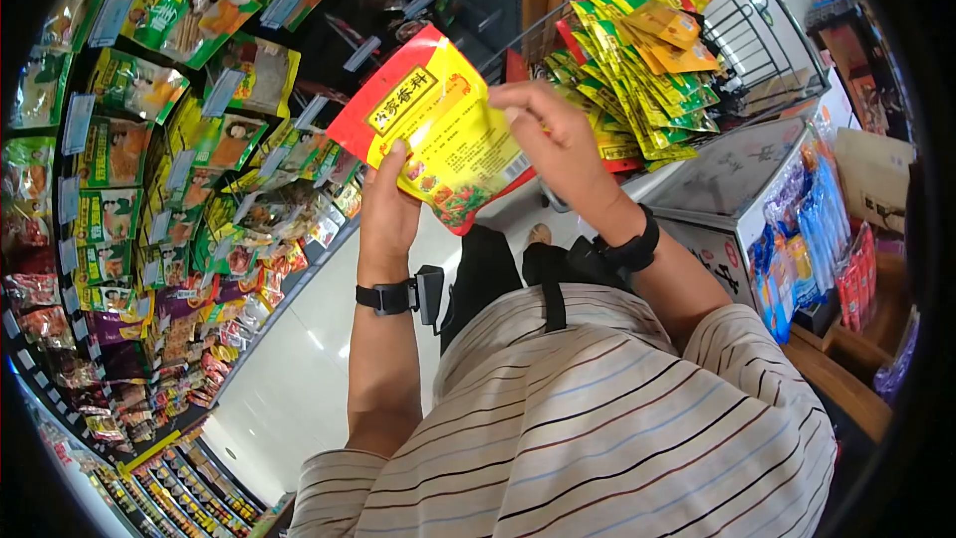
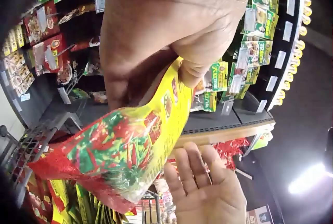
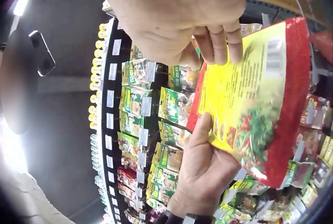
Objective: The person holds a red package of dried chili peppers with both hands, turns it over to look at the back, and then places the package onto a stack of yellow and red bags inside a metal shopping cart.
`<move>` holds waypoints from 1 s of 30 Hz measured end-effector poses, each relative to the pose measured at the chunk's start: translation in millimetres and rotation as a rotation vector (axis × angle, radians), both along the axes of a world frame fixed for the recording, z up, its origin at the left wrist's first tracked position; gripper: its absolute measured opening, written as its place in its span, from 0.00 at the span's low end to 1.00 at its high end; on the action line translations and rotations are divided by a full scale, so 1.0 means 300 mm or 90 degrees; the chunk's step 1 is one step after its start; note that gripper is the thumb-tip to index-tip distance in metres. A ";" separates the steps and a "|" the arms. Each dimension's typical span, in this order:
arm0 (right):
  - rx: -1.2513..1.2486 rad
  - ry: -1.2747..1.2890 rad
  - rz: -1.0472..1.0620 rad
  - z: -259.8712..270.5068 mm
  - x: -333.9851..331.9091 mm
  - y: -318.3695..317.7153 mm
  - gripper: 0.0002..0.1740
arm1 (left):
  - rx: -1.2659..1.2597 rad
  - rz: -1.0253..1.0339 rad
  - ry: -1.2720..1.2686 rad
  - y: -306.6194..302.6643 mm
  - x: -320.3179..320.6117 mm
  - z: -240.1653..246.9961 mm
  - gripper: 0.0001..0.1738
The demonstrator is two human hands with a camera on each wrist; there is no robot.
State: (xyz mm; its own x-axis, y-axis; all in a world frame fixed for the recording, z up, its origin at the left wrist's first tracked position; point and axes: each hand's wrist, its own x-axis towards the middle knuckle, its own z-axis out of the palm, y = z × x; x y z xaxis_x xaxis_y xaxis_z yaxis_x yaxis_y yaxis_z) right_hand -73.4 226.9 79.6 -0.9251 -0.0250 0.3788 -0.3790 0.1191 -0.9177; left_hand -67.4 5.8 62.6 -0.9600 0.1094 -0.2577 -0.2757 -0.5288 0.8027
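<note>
A red and yellow spice packet [image 1: 450, 144] with printed text, a barcode and a picture of peppers is held up before the torso. My left hand [image 1: 390, 204] grips its lower left edge, thumb over the printed face and the other fingers behind. At the opposite edge, my right hand [image 1: 560, 134] has its fingers right by the yellow face. The left wrist view shows the right palm [image 2: 210, 198] with fingers extended and relaxed beside the packet [image 2: 169, 109]. In the right wrist view, the right fingertips [image 3: 235, 47] overlap the packet's upper part.
A wire shopping cart [image 1: 752, 70] at the upper right carries a pile of yellow-green packets [image 1: 637, 80]. Shelves of hanging bagged goods [image 1: 110, 214] with price tags line the left. A white cabinet [image 1: 717, 179] and hanging blue packs [image 1: 812, 209] stand on the right.
</note>
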 end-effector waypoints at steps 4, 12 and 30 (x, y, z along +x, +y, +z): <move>0.016 -0.059 -0.015 -0.003 -0.046 0.004 0.12 | 0.035 0.020 -0.016 -0.034 -0.019 -0.011 0.25; -0.010 -0.157 0.042 -0.114 -0.120 -0.077 0.13 | 0.061 0.020 -0.063 -0.110 -0.084 -0.083 0.25; 0.138 -0.334 0.126 -0.410 -0.338 -0.362 0.32 | -0.280 -0.005 -0.108 -0.215 -0.308 -0.434 0.26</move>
State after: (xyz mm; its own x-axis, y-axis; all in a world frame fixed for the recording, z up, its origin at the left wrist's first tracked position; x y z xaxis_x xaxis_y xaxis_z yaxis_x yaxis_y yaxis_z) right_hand -174.8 118.3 -43.4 -0.9570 -0.2415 -0.1610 0.0847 0.2982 -0.9508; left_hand -159.9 -58.6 -67.6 -0.9002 -0.0389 -0.4336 -0.4242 -0.1455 0.8938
